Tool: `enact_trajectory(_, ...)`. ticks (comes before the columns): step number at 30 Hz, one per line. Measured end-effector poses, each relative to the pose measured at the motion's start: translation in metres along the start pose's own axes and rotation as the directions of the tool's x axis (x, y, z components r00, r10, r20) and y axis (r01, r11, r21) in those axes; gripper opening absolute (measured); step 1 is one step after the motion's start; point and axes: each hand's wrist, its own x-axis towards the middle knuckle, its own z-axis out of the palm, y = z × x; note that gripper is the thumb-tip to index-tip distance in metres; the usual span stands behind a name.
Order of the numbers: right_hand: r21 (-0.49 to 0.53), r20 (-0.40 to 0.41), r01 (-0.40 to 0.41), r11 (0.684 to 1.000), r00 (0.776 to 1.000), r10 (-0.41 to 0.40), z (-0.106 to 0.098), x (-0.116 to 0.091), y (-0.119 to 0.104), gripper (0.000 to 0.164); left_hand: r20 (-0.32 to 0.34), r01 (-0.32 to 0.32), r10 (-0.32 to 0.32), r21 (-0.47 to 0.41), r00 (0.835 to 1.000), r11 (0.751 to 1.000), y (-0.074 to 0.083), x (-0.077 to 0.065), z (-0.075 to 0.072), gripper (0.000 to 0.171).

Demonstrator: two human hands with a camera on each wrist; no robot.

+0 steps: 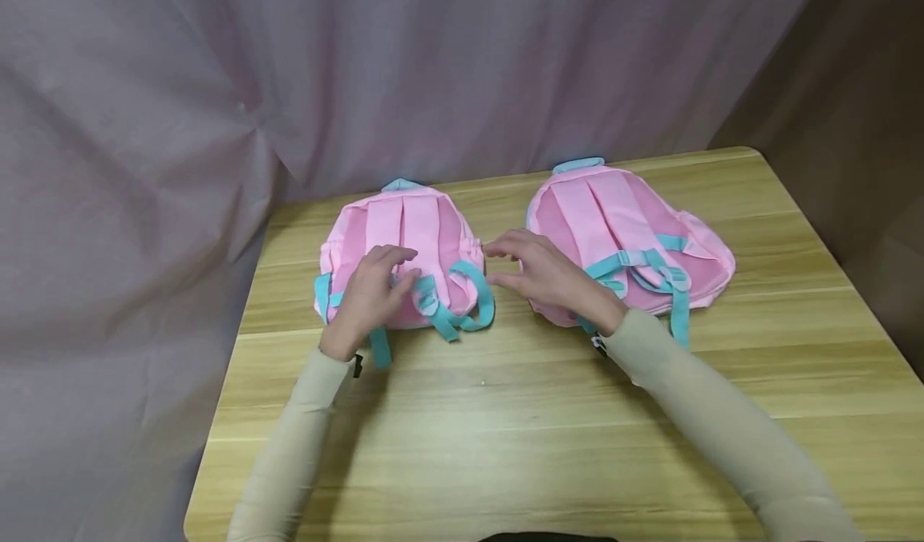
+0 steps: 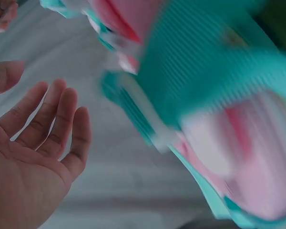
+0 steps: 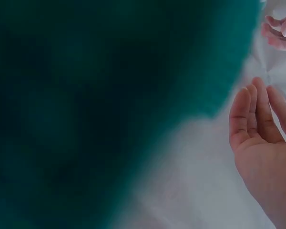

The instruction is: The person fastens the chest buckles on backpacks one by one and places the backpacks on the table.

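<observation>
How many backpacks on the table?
2. The left pink backpack lies partly behind the left hand in the head view; the right pink backpack lies partly behind the right hand. Neither is fully hidden; no third shows.

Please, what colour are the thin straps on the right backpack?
The thin straps are turquoise; the head view shows them best.

Soft glare pales the tabletop [image 1: 476, 454], while close teal material [image 2: 186, 62] blurs in both dimmer wrist views.
</observation>
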Motion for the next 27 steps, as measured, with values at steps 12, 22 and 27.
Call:
enact_trajectory(12,0.013,0.091,-0.015,1.0,0.996,0.013,0.024,0.017,-0.013,0.046,0.189,0.118,-0.133,0.088,0.973,0.989,-0.036,-0.009,-0.024,0.05)
enact_trajectory(22,-0.036,0.121,0.089,0.995,0.989,-0.084,0.052,0.038,-0.026,0.044,0.233,0.156,-0.169,0.073,0.958,0.985,-0.044,-0.007,-0.017,0.048)
enact_trajectory(27,-0.043,0.141,0.084,0.995,0.987,-0.078,0.062,0.049,-0.03,0.044,0.227,0.164,-0.174,0.062,0.958,0.984,-0.046,-0.006,-0.014,0.044)
